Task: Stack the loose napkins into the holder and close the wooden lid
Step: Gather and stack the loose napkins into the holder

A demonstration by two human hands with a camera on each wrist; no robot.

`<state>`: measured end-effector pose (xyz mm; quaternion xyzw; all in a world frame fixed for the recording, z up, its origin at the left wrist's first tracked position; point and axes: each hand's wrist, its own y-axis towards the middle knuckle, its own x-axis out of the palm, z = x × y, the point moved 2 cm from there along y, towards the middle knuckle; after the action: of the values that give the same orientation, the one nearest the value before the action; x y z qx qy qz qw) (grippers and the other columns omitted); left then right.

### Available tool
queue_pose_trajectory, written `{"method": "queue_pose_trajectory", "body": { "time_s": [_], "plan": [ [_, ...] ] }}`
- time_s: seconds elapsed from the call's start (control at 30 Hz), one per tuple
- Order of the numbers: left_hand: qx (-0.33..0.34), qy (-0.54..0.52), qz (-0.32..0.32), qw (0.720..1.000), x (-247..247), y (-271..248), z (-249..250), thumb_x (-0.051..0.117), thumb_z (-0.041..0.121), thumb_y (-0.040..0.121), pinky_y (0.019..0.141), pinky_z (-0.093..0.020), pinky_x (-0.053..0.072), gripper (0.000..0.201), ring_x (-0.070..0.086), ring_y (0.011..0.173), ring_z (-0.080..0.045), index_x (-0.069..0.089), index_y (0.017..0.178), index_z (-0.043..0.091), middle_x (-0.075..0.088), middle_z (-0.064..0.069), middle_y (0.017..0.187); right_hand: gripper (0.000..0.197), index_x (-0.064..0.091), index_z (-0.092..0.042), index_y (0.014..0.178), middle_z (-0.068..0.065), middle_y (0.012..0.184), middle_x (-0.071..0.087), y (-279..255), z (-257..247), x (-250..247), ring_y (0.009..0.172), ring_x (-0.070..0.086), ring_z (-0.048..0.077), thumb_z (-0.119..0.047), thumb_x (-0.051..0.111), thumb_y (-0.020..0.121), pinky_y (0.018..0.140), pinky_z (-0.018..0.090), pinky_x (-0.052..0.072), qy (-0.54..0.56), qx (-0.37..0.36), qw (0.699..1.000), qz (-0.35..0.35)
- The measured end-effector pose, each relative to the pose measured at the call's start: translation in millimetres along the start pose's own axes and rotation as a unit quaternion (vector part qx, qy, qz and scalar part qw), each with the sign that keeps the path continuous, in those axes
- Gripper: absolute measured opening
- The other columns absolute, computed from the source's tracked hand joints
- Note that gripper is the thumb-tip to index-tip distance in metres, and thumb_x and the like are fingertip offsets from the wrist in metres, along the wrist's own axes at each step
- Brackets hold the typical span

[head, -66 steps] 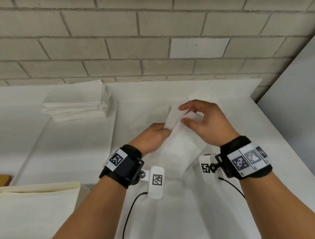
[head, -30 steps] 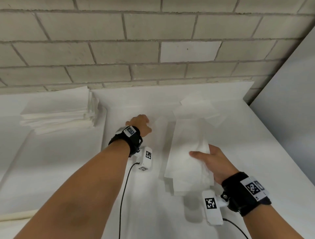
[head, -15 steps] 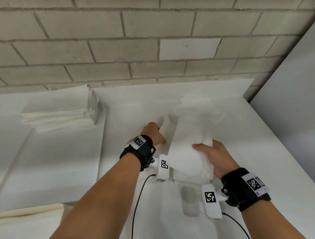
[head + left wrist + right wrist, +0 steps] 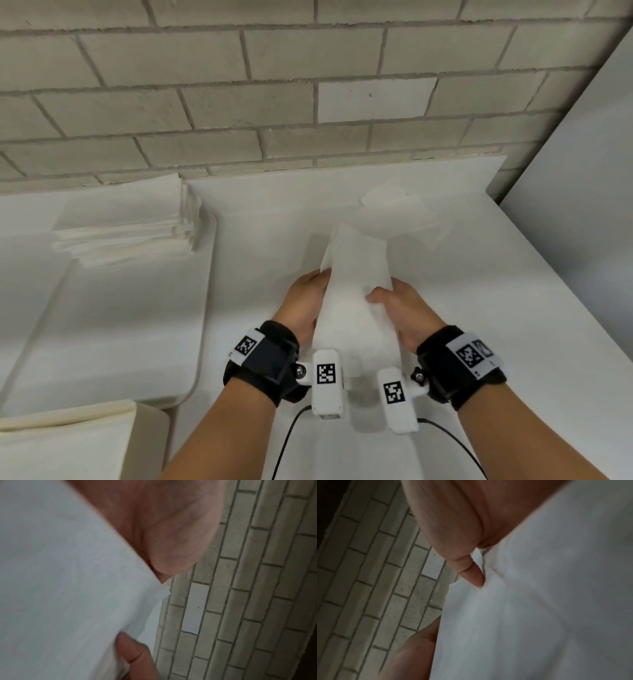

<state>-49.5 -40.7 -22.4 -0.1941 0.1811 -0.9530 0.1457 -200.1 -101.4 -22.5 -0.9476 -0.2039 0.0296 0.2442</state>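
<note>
A bundle of white napkins (image 4: 356,291) stands tilted up off the white table, held between both hands. My left hand (image 4: 317,286) grips its left side; in the left wrist view the napkins (image 4: 60,588) lie between my palm and my thumb (image 4: 133,653). My right hand (image 4: 380,296) grips the right side, thumb across the front; the right wrist view shows a fingertip (image 4: 476,577) pressed into the napkins (image 4: 539,601). A few loose napkins (image 4: 397,212) lie on the table behind the bundle. No holder or wooden lid can be made out.
A tall pile of folded napkins (image 4: 126,219) sits at the back left on a white tray (image 4: 191,342). A cream-coloured block (image 4: 68,442) fills the near left corner. A brick wall (image 4: 308,102) closes the back, and a white panel (image 4: 582,205) the right.
My left hand came in from the table and took the bundle's left side. The bundle, earlier lying under my right hand alone, now stands raised between both hands.
</note>
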Motion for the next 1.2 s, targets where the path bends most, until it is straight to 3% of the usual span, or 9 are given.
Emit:
{"method": "queue_pose_trajectory", "body": {
  "time_s": [0.1, 0.3, 0.43, 0.57, 0.7, 0.83, 0.9, 1.03, 1.2],
  "plan": [
    [-0.016, -0.019, 0.012, 1.000, -4, -8, -12, 0.061, 0.015, 0.095, 0.055, -0.022, 0.050, 0.011, 0.066, 0.062, -0.015, 0.068, 0.089, 0.010, 0.070, -0.003, 0.073, 0.026, 0.065, -0.005, 0.117, 0.015, 0.110, 0.072, -3, 7, 10, 0.101, 0.069, 0.032, -0.005, 0.055, 0.093, 0.076, 0.036, 0.057, 0.056, 0.013, 0.998, 0.012],
    [-0.017, -0.040, 0.019, 0.999, -5, -17, -17, 0.055, 0.031, 0.101, 0.076, -0.032, 0.055, 0.029, 0.072, 0.093, -0.023, 0.071, 0.113, 0.011, 0.076, -0.011, 0.103, 0.025, 0.065, -0.006, 0.118, 0.012, 0.111, 0.074, -7, 6, 22, 0.104, 0.069, 0.030, -0.008, 0.059, 0.094, 0.089, 0.042, 0.056, 0.117, -0.002, 0.993, -0.006],
    [0.026, 0.029, 0.020, 0.999, -11, -19, -7, 0.051, 0.045, 0.101, 0.083, -0.034, 0.055, 0.040, 0.073, 0.099, -0.022, 0.071, 0.115, 0.013, 0.077, -0.007, 0.105, 0.021, 0.067, -0.010, 0.114, 0.008, 0.108, 0.075, -7, 1, 23, 0.101, 0.071, 0.026, -0.007, 0.059, 0.095, 0.088, 0.039, 0.056, 0.096, -0.041, 0.994, 0.020],
    [0.073, 0.137, 0.018, 0.988, -19, -15, -3, 0.060, 0.066, 0.087, 0.087, -0.032, 0.050, 0.068, 0.068, 0.095, -0.018, 0.065, 0.107, 0.001, 0.072, 0.002, 0.099, 0.024, 0.066, -0.012, 0.116, 0.005, 0.107, 0.075, -6, 1, 22, 0.099, 0.071, 0.022, -0.004, 0.057, 0.095, 0.087, 0.038, 0.056, 0.072, -0.064, 0.995, 0.025],
    [0.109, 0.204, 0.013, 0.973, -14, -16, -5, 0.061, 0.035, 0.099, 0.097, -0.036, 0.055, 0.025, 0.071, 0.103, -0.011, 0.069, 0.117, 0.021, 0.075, 0.006, 0.112, 0.034, 0.053, -0.010, 0.124, 0.009, 0.113, 0.069, -8, 3, 30, 0.100, 0.069, 0.024, -0.006, 0.060, 0.091, 0.080, 0.037, 0.057, 0.073, -0.059, 0.995, 0.035],
    [0.134, 0.148, 0.069, 0.977, -19, -18, -12, 0.057, 0.026, 0.102, 0.099, -0.043, 0.054, 0.020, 0.070, 0.104, -0.014, 0.066, 0.118, 0.021, 0.074, 0.002, 0.114, 0.053, 0.037, -0.018, 0.137, 0.006, 0.119, 0.062, -4, 11, 30, 0.105, 0.065, 0.023, -0.025, 0.063, 0.091, 0.095, 0.045, 0.054, 0.044, -0.031, 0.997, 0.047],
    [0.139, 0.120, 0.093, 0.979, -22, -19, -14, 0.054, 0.026, 0.103, 0.100, -0.044, 0.053, 0.020, 0.070, 0.106, -0.015, 0.065, 0.119, 0.022, 0.074, 0.002, 0.114, 0.059, 0.040, -0.014, 0.138, 0.006, 0.122, 0.064, -2, 16, 29, 0.108, 0.066, 0.023, -0.033, 0.065, 0.089, 0.100, 0.046, 0.051, 0.020, 0.002, 1.000, 0.018],
    [0.136, 0.075, 0.103, 0.982, -17, -20, -17, 0.051, 0.023, 0.104, 0.099, -0.042, 0.054, 0.022, 0.070, 0.107, -0.015, 0.064, 0.122, 0.019, 0.074, 0.003, 0.115, 0.033, 0.057, -0.011, 0.122, 0.006, 0.114, 0.072, -5, 17, 33, 0.103, 0.071, 0.023, -0.026, 0.064, 0.094, 0.095, 0.045, 0.055, -0.006, 0.020, 0.999, -0.050],
    [0.091, 0.112, 0.076, 0.987, -14, -20, -29, 0.053, 0.025, 0.104, 0.101, -0.041, 0.053, 0.023, 0.070, 0.107, -0.013, 0.065, 0.122, 0.022, 0.074, 0.004, 0.116, 0.027, 0.056, -0.014, 0.122, 0.005, 0.116, 0.069, -1, 14, 28, 0.105, 0.068, 0.022, -0.022, 0.059, 0.096, 0.096, 0.049, 0.054, -0.019, -0.063, 0.998, 0.024]
  ]
}}
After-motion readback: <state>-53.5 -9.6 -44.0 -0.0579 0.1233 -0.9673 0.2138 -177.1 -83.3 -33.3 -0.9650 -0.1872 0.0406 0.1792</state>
